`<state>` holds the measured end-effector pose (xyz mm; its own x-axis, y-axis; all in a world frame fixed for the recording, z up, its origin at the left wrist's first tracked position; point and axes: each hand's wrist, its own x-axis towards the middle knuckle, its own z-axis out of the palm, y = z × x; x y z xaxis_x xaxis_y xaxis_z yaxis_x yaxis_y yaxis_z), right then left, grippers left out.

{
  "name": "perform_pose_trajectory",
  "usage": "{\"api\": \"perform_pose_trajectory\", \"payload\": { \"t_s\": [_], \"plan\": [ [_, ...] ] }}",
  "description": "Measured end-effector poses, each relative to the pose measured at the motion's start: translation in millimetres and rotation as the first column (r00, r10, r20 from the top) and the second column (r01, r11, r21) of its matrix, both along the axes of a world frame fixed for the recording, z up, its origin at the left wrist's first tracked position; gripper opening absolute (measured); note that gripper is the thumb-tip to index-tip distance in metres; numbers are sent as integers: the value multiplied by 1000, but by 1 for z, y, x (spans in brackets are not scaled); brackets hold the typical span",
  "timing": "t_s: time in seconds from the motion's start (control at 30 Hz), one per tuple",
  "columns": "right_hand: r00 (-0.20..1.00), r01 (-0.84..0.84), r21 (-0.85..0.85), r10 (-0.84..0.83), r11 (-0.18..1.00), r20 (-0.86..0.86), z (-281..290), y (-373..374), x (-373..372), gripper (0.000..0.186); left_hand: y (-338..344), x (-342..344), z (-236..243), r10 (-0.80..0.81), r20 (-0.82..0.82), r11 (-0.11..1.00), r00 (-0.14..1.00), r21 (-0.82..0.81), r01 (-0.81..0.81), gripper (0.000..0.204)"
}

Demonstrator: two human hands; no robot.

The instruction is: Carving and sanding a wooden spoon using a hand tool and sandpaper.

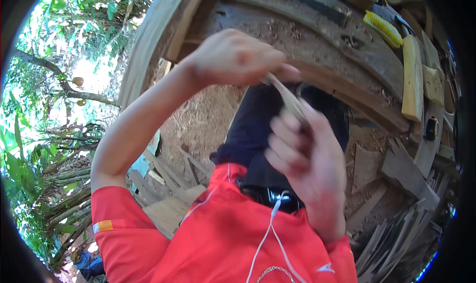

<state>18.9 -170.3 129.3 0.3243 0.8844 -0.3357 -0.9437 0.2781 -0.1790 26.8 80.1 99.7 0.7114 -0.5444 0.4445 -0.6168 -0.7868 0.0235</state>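
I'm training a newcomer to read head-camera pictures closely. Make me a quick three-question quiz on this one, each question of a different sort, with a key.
1. Multiple choice: What colour is the brush in the upper right of the picture?
a) blue
b) yellow
c) black

2. True or false: The left hand is higher in the picture than the right hand.

3. Fill the gap: The thin strip extends from the right hand toward the ____ hand.

Key: 1. b (yellow); 2. true; 3. left
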Motion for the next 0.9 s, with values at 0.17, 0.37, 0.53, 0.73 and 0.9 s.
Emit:
{"api": "perform_pose_trajectory", "payload": {
  "t_s": [0.17, 0.37, 0.53, 0.73, 0.9],
  "plan": [
    [994, -82, -57, 78, 995, -77, -6, -2, -1, 32, -27, 5, -4, -143, 124, 986, 982, 102, 131, 38],
    [937, -24, 191, 89, 981, -338, -2, -13, -9, 34, 6, 6, -1, -106, 101, 994, 989, 29, 104, 36],
    [974, -33, 74, 49, 997, -221, -1, -2, -4, 35, -8, 8, 4, -170, 110, 981, 979, 113, 158, 33],
    [997, -44, -31, 42, 999, -67, 0, 14, -7, 33, -12, 5, 8, -145, 78, 979, 986, 153, 132, 34],
    [998, -38, -47, 40, 998, 54, -1, 4, -6, 30, -1, 7, 11, -102, 38, 990, 994, 107, 97, 26]
  ]
}}
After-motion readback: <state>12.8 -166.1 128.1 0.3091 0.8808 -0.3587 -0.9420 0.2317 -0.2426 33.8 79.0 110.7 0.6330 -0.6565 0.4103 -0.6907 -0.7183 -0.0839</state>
